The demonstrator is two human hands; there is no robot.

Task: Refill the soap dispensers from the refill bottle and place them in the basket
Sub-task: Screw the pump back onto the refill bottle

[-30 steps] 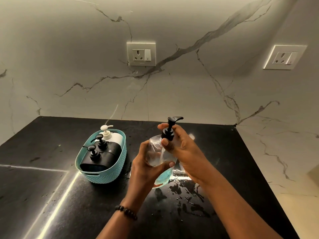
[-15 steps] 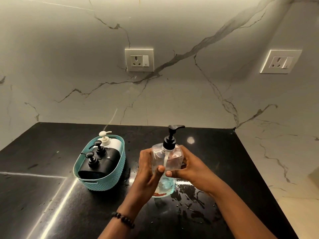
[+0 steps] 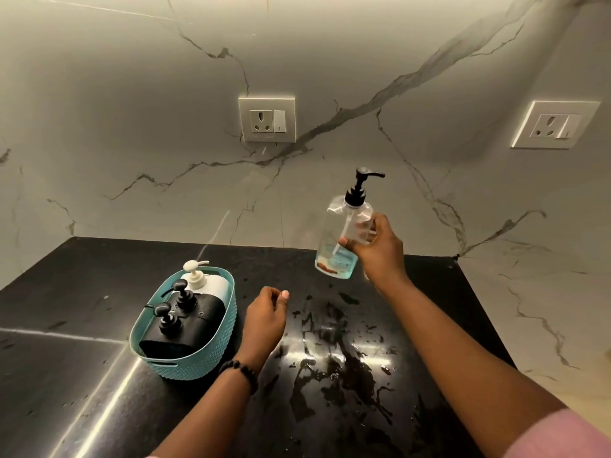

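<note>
A pale marble wall with two socket plates backs a black polished desk (image 3: 82, 292) that fills the lower frame, its middle spattered with wet patches (image 3: 334, 358). At lower left of centre stands a teal basket (image 3: 198, 361) that already holds three dispensers: a white one (image 3: 211, 282) at the back and two black ones (image 3: 195, 312) in front, all with pumps on. Right of centre, the right hand (image 3: 377, 249) is wrapped round a clear pump bottle (image 3: 344, 233), held in the air above the desk and tilted slightly; its black pump is screwed on and only a shallow layer of blue liquid sits in the bottom. The left hand (image 3: 264, 317), wearing a bead bracelet, hovers loosely curled and empty just beside the basket. Judging from this, three dispensers look done and placed. Whether the clear bottle is the refill bottle or a last dispenser to place I cannot tell; if the latter, setting it in the crowded basket remains.
</note>
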